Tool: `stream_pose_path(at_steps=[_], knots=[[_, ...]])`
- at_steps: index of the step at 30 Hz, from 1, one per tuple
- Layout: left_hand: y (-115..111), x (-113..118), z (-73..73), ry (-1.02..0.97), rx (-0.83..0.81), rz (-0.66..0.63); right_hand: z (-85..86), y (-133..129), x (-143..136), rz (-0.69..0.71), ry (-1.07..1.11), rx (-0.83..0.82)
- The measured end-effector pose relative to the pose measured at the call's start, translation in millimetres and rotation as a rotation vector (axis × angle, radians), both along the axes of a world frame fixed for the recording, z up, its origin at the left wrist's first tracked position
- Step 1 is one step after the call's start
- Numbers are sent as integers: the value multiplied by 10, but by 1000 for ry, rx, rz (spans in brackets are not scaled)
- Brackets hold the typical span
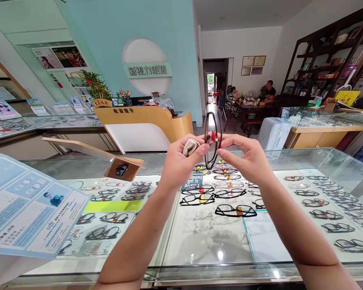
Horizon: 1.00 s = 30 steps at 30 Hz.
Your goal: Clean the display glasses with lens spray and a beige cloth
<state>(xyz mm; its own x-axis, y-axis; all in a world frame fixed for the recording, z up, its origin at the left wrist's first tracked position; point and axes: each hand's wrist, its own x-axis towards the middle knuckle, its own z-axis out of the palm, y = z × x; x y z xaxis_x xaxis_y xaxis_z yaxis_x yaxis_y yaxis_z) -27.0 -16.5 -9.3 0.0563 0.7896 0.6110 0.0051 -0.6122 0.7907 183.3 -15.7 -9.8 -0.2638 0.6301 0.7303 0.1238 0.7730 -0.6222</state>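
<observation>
Both of my hands hold up a pair of dark-framed eyeglasses (209, 155), seen edge-on above a glass display counter, with a red tag on it. My left hand (184, 157) grips one side of the frame, and a folded pale cloth (190, 147) is tucked in its fingers. At the other side, my right hand (245, 155) pinches the frame between thumb and fingers. Beneath my hands, several more eyeglasses (236, 210) lie in rows on the glass counter (199, 245), many with yellow or red tags.
A light-blue printed card (33, 213) stands at the near left, beside a wooden mirror stand (124, 169). Further rows of eyeglasses (337, 227) fill the right side. Beyond the counter are a cashier desk (145, 121) and two people (232, 100) at a table.
</observation>
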Motion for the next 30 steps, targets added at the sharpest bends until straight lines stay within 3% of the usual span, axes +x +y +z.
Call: stream_pose_path(at_steps=[7, 12, 17, 26, 30], knots=[[55, -11, -58, -77, -36, -14, 0, -11, -12, 45, 35, -46], [91, -73, -55, -209, -115, -20, 26, -36, 37, 203, 12, -82], [92, -164, -11, -201, -96, -36, 64, -14, 104, 346, -109, -7], [69, -221, 46, -152, -106, -42, 87, 23, 180, 330, -279, 26], [54, -222, 71, -152, -108, -51, 119, 33, 191, 389, -329, 80]])
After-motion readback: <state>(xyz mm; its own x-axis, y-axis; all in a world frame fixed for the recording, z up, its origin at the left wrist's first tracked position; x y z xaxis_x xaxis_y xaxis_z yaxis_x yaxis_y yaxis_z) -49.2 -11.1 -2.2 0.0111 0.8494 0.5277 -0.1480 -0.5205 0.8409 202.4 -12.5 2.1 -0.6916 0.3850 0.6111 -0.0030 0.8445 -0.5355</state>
